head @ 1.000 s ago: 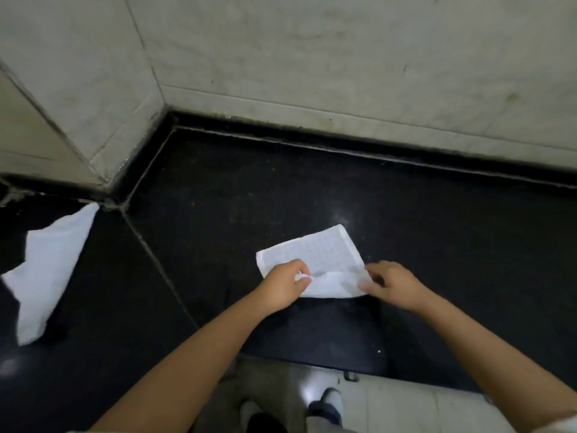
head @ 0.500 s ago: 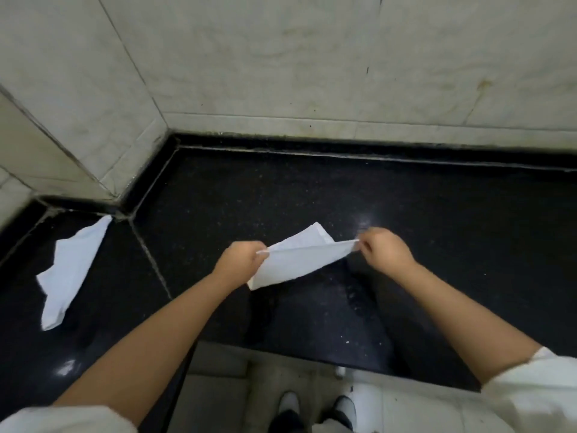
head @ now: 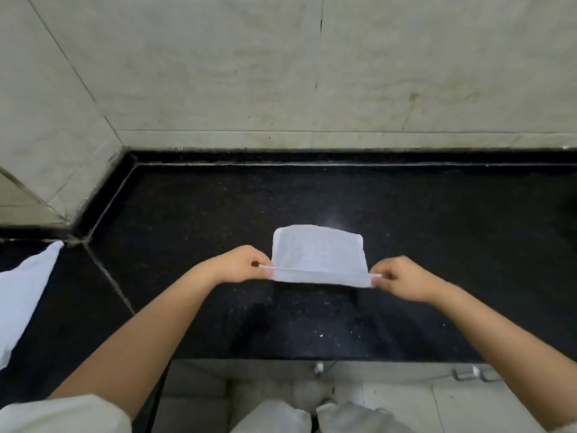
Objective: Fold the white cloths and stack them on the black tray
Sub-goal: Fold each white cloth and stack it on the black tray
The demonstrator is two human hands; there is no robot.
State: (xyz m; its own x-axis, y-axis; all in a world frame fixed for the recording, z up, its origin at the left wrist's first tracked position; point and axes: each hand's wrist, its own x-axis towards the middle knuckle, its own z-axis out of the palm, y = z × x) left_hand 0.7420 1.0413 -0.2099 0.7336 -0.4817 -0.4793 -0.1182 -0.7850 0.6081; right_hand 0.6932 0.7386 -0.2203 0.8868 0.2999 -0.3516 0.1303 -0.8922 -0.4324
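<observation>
You see no readable text, label, brand, number or sign on anything in view here.

Tiled room (head: 218, 73) — black stone counter (head: 437, 245).

Pale, stained marble-tiled walls (head: 281, 73) meet in a corner above a speckled black polished stone surface (head: 437, 232) bearing a bright light glint. Light floor tiles (head: 390, 398) lie below.

You see: held cloth (head: 318, 256) white, faint grid weave | far-left second cloth (head: 22, 295) plain white | counter (head: 437, 229) black, pale speckles | wall tiles (head: 249, 73) off-white, faint marbling | near sleeves (head: 62, 414) cream.
</observation>
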